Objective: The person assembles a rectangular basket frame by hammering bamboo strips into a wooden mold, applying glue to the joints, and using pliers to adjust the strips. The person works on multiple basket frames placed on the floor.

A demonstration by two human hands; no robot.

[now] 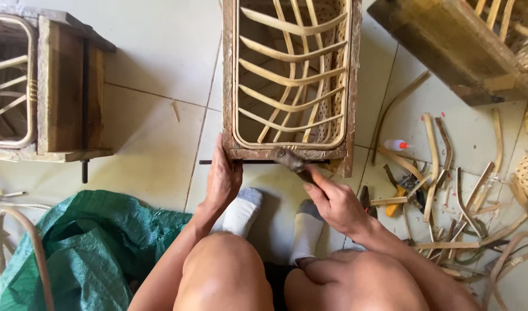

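Rattan frame (290, 80) on pale floor tiles (160, 52)

— What sort of place is this?
— A small rattan workshop, set up on a tiled floor (154, 63).
— What shows it?
— A wooden frame (291, 80) filled with bent cane stands in the middle. Right of it lie cut cane strips (448, 190), a glue bottle (395, 144) and pliers (365, 200); left of it, another frame (45, 86) and a green tarp (85, 242).
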